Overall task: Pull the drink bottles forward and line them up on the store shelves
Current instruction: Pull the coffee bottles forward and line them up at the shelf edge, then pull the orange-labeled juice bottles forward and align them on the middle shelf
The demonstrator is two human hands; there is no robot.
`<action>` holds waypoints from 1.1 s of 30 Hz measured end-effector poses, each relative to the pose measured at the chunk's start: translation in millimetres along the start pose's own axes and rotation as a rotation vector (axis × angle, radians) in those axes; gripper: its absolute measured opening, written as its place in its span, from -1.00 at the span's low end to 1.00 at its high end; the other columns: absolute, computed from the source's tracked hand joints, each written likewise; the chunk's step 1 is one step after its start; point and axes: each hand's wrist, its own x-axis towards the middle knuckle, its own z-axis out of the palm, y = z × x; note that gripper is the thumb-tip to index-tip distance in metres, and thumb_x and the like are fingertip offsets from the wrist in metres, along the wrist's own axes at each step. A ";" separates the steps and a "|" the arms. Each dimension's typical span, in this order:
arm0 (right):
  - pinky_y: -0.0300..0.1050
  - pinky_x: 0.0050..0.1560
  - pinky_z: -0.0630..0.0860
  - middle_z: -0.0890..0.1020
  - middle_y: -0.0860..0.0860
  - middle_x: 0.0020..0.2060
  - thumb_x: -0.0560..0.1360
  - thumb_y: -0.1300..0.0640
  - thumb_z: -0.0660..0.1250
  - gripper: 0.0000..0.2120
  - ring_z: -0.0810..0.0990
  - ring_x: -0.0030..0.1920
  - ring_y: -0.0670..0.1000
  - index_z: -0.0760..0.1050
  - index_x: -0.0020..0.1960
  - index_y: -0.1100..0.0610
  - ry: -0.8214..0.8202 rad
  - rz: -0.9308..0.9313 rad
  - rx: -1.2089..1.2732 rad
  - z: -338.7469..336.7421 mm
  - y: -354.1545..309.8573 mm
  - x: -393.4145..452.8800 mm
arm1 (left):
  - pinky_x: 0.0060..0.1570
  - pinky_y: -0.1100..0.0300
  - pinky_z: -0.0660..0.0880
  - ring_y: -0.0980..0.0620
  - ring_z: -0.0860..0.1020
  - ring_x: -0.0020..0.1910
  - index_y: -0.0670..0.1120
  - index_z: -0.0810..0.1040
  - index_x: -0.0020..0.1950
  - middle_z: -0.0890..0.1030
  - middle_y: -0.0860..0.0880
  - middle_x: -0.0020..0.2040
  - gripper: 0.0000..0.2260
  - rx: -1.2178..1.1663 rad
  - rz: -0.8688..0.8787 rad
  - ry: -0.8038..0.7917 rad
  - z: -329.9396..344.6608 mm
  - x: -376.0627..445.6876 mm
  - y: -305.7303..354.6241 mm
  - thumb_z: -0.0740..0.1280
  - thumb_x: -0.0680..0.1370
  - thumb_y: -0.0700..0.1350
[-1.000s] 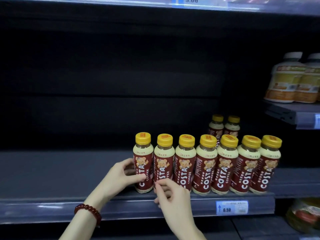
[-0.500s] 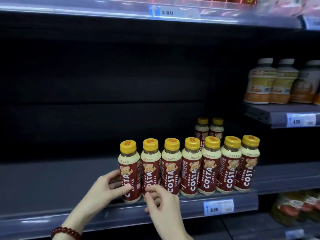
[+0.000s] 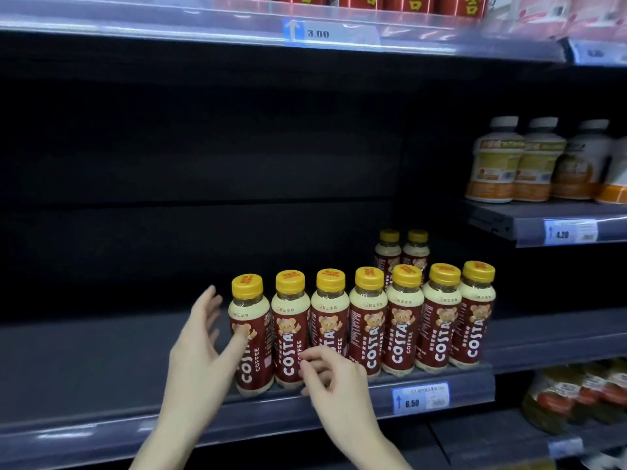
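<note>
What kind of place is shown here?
Most likely a shop's drinks aisle: shelves with price tags, a front row of identical Costa bottles, and other bottled drinks nearby.

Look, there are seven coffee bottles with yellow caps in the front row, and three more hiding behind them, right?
Nearly. The head view shows seven Costa bottles in the front row, all with yellow caps, but only two bottles behind them, not three. They stand further back on the same shelf, towards the right end of the row.
</note>
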 end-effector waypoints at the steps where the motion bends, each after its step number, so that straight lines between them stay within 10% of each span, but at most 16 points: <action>1: -0.26 -0.22 0.60 0.66 -0.05 -0.23 0.54 0.10 0.32 -0.92 0.66 -0.24 -0.05 0.55 -0.01 -0.07 0.009 0.003 0.008 -2.9 -1.4 0.5 | 0.35 0.10 0.33 0.12 0.37 0.34 0.06 0.22 0.49 0.37 0.11 0.40 -0.39 0.025 0.040 0.041 0.7 -1.9 8.7 0.38 0.50 -0.16; 6: -0.18 -0.25 0.61 0.66 -0.02 -0.27 0.53 0.12 0.34 -0.89 0.65 -0.25 -0.04 0.57 -0.08 -0.09 0.092 -0.002 0.060 -29.5 -3.5 3.1 | 0.12 0.49 0.32 0.24 0.41 0.19 0.06 0.46 0.28 0.45 0.19 0.23 -0.57 0.148 0.294 0.202 16.4 -16.3 42.6 0.38 0.47 -0.26; 10: -0.11 -0.25 0.62 0.67 -0.01 -0.29 0.52 0.11 0.35 -0.93 0.66 -0.27 -0.04 0.60 -0.08 -0.03 0.128 -0.020 0.072 -60.4 2.5 3.8 | 0.06 0.28 0.43 0.20 0.50 0.14 0.15 0.50 0.15 0.48 0.30 0.12 -0.64 0.129 0.351 0.123 47.8 -27.7 59.6 0.41 0.45 -0.21; 24: -0.25 -0.23 0.60 0.70 -0.12 -0.27 0.45 0.11 0.40 -0.86 0.66 -0.34 -0.12 0.62 -0.20 -0.13 0.083 -0.138 0.062 -224.7 38.9 25.8 | 0.02 0.50 0.45 0.37 0.51 0.08 0.24 0.53 0.01 0.51 0.35 0.09 -0.64 0.073 0.311 -0.044 226.6 -54.9 124.9 0.45 0.41 -0.21; 33: -0.16 -0.26 0.61 0.70 -0.04 -0.29 0.47 0.14 0.39 -0.90 0.66 -0.30 -0.09 0.63 -0.14 -0.05 0.092 -0.245 0.107 -313.5 19.9 49.7 | 0.07 0.26 0.56 0.25 0.57 0.07 0.16 0.56 0.02 0.62 0.14 0.01 -0.72 -0.060 0.247 -0.101 280.8 -35.4 185.8 0.42 0.45 -0.20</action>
